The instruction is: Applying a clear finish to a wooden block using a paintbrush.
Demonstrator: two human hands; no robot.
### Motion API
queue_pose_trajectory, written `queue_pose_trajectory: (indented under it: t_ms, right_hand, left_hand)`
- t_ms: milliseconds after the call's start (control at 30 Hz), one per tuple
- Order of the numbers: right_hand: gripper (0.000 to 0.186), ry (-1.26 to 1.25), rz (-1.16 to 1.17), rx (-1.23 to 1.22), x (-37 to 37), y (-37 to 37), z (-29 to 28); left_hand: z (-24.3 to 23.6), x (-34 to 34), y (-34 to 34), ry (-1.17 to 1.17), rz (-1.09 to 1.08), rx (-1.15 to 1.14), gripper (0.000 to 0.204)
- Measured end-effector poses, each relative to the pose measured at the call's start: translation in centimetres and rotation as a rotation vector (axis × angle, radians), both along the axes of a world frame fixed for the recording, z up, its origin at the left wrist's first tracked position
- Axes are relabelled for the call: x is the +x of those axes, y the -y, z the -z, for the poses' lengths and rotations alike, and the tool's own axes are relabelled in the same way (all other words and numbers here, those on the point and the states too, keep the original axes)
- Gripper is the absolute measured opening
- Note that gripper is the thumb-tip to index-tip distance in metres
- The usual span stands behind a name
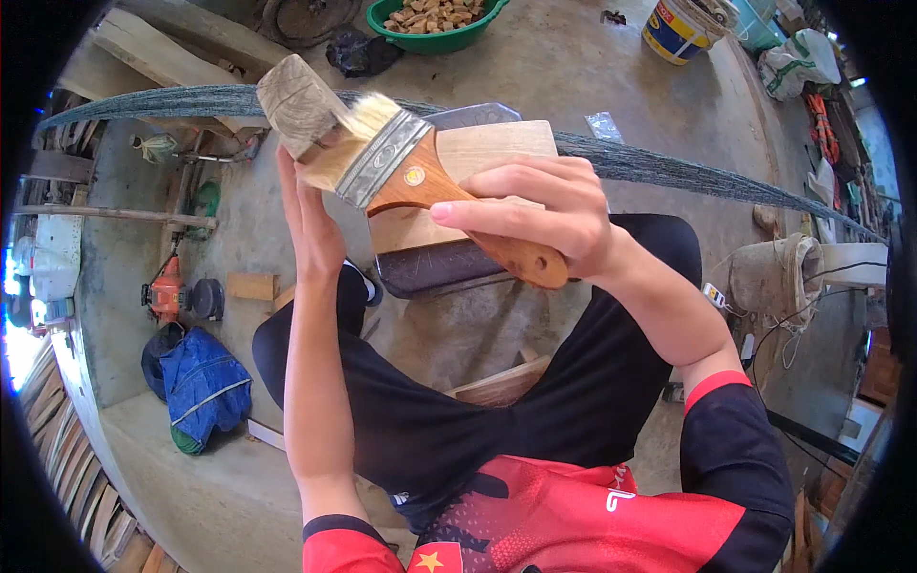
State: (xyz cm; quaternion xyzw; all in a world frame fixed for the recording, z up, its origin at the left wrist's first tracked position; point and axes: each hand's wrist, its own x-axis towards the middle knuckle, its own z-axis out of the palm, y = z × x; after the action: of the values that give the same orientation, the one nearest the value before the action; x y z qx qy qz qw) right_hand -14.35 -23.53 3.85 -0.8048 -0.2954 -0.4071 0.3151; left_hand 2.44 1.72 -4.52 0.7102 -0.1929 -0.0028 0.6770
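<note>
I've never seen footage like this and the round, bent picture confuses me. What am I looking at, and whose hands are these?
This is one wide fisheye camera worn on a person's head, looking down, so straight edges bend near the rim. The two bare arms rising from below are the wearer's own. The right hand holds a flat paintbrush by its wooden handle; its pale bristles rest against a small wooden block held up by the left hand. Below lies a concrete floor with a green basin of brown pieces, a bucket and a blue bag.

A wide wooden-handled paintbrush [420, 181] lies tilted, its pale bristles touching a small grey-brown wooden block [298, 103].
</note>
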Motion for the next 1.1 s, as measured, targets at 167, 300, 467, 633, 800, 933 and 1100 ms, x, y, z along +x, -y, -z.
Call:
queue_pose_trajectory:
  t_ms: [167,300,467,633,800,933,1100]
  right_hand:
    - [0.040,-0.126,-0.041,-0.101,0.5,0.4,0.8]
    - [0.037,-0.289,-0.055,-0.173,0.7,0.6,1.1]
    - [0.033,-0.573,-0.046,-0.183,1.3,1.1,3.7]
    - [0.020,-0.682,-0.034,-0.130,1.6,0.7,3.6]
    - [0.011,-0.692,-0.089,0.263,1.7,0.1,2.9]
    - [0.013,-0.634,-0.098,0.504,2.2,0.5,2.6]
    - [0.020,-0.691,-0.129,0.854,1.2,1.2,0.5]
  left_hand:
    - [0.2,0.5,-0.5,0.017,0.073,-0.113,0.060]
    - [0.0,0.3,-0.2,0.023,0.006,-0.087,0.067]
    - [-2.8,-1.7,1.9,0.163,0.043,0.003,0.056]
    - [-3.6,-2.4,1.9,0.170,0.062,-0.059,0.054]
    - [-3.6,-2.1,1.0,0.121,0.067,-0.052,0.056]
    - [-3.2,-1.3,-0.3,0.113,0.053,0.025,0.053]
    - [-3.7,-2.5,-0.1,0.075,-0.017,0.025,0.053]
